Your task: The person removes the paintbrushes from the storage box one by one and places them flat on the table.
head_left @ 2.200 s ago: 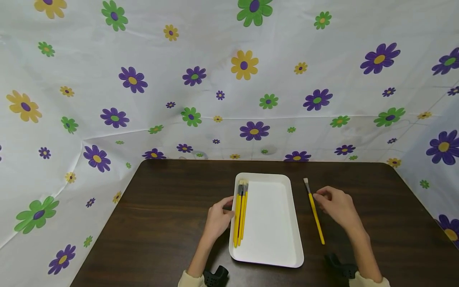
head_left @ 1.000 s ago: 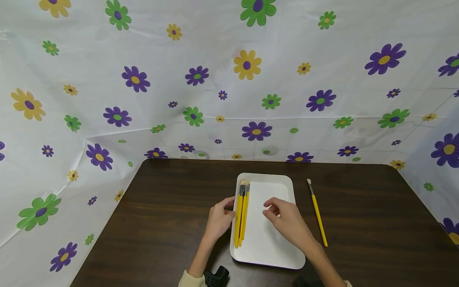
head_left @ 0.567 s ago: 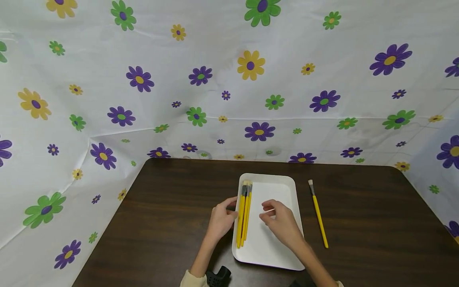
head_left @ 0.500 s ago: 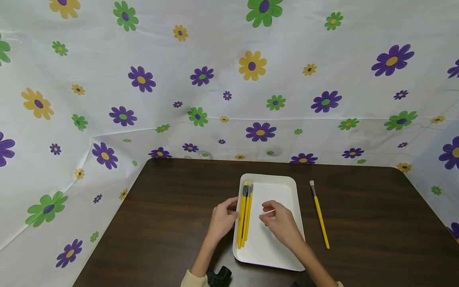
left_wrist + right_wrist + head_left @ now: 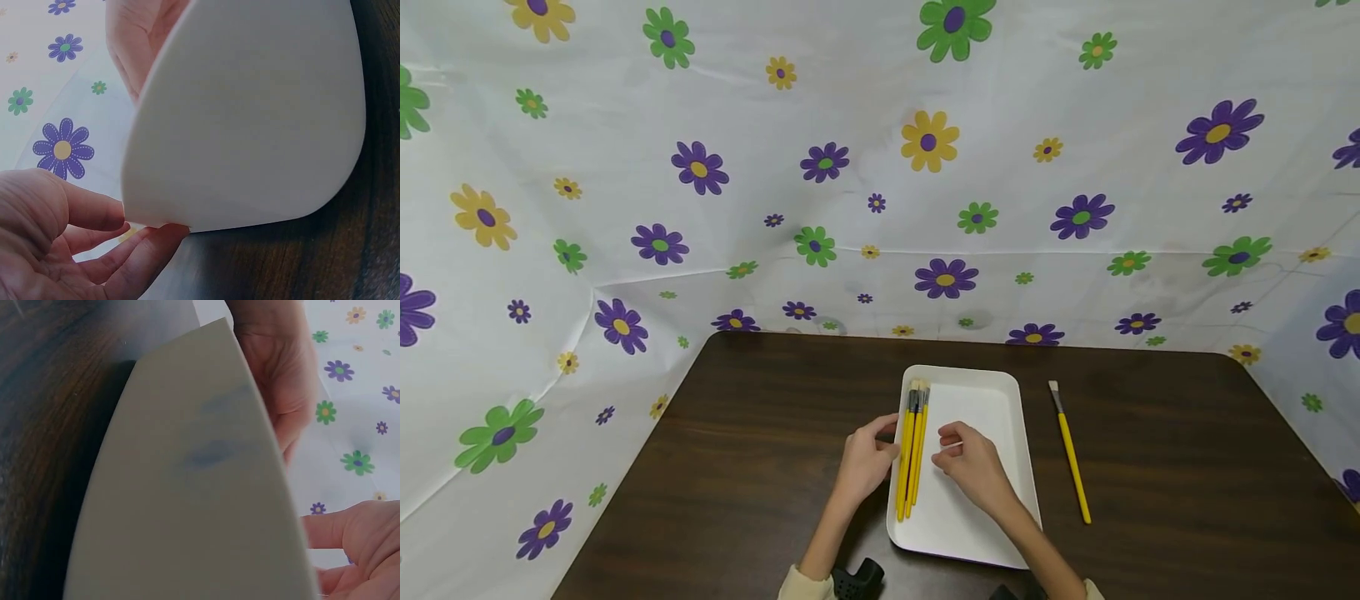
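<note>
Three paintbrushes point(image 5: 910, 454) with yellow handles and pale bristles lie side by side along the left wall of a white rectangular tray point(image 5: 992, 500). At the tray's left edge, my left hand point(image 5: 863, 460) pinches the rim between thumb and fingers. The left wrist view shows this hand point(image 5: 81, 237) at the tray's corner. My right hand point(image 5: 976, 468) is over the tray, just right of the brushes, thumb and fingers slightly apart with nothing between them. In the right wrist view the tray's outer wall point(image 5: 181, 506) fills the middle, partly hiding that hand point(image 5: 365, 553).
Another yellow-handled paintbrush point(image 5: 1071, 454) lies on the dark wooden table point(image 5: 760, 417), right of the tray, bristles pointing away. A white sheet point(image 5: 850, 83) with printed flowers hangs behind the table and at its sides.
My right hand has moved left from beside the lone paintbrush to above the tray, then slightly nearer the three brushes. My left hand stays at the rim. The head view has shifted slightly.
</note>
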Motion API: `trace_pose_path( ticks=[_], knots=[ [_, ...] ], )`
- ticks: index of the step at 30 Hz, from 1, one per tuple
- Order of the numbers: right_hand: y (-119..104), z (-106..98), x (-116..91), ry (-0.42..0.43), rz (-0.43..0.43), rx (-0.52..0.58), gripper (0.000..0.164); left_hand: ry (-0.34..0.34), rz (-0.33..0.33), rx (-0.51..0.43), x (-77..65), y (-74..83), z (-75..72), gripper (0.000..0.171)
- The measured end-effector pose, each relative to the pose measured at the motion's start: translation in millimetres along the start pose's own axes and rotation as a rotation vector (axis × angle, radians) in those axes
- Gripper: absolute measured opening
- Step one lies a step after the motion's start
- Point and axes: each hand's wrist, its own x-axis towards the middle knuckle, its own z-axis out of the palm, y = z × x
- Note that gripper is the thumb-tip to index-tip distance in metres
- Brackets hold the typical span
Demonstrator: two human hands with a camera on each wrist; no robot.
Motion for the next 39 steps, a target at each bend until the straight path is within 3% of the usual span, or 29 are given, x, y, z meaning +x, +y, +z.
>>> trace_pose_path(
  ticks=[9, 28, 39],
  knots=[
    [4.4, 9.6, 6.0, -0.015, -0.054, -0.009, 0.034, 0.003, 0.009, 0.005, 1.3, -1.0, 0.8, 0.044],
    [-0.6, 25.5, 12.9, -0.067, -0.024, -0.023, 0.045, 0.001, 0.024, 0.046, 2.6, -2.8, 0.2, 0.043],
    [-1.7, 35.2, 13.2, -0.063, -0.063, -0.025, 0.045, -0.012, 0.024, 0.045, 2.3, -2.9, -0.8, 0.044]
  ],
)
